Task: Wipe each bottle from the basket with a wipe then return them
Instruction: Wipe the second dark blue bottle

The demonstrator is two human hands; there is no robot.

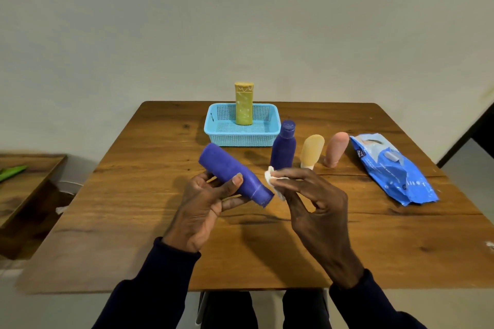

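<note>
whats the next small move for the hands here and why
Probably press the wipe, pinched in the right hand, onto the cap end of the purple bottle and rub along its body. The left hand grips that bottle tilted above the table, and the wipe sits right beside its cap.

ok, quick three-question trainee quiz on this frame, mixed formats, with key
1. True or false: the blue basket holds two bottles.
2. Which hand holds the wipe? A) left B) right C) neither
3. How many containers stand on the table outside the basket, unheld?
Key: 1 false, only the olive bottle is inside. 2 B, the right hand pinches it; the left hand grips the purple bottle. 3 three: dark blue bottle, yellow tube, pink tube.
</note>
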